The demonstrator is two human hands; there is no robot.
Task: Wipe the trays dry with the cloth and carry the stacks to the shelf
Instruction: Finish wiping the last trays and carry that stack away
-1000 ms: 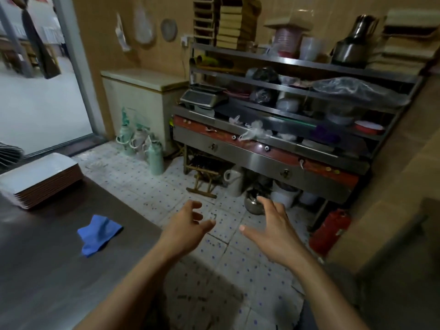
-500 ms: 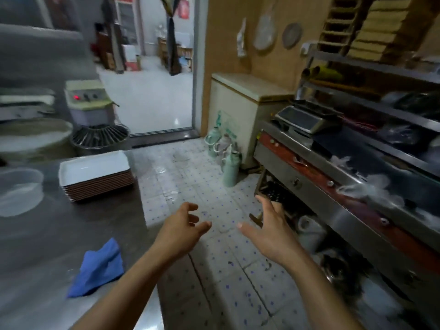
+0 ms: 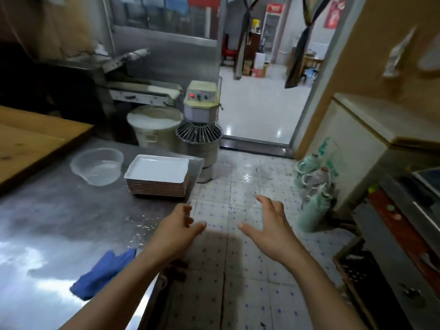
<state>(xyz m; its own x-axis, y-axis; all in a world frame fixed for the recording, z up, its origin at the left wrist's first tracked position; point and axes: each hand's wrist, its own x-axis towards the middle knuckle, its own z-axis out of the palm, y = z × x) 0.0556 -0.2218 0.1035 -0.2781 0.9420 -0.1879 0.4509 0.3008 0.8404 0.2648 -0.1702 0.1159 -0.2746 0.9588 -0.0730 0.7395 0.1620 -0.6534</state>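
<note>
1. Over the table edge, the left hand point(image 3: 175, 228) is held in the air with fingers loosely spread; nothing is gripped.
2. Beside it, above the tiled floor point(image 3: 238, 270), the right hand point(image 3: 273, 228) is held likewise, fingers apart and empty.
3. A crumpled blue cloth point(image 3: 102, 273) is seen on the wet steel table point(image 3: 59, 222), under the left forearm.
4. A stack of trays point(image 3: 157, 176) is set near the table's far corner, well apart from both hands.
5. A clear plastic bowl point(image 3: 97, 166) is placed just beside the stack.
</note>
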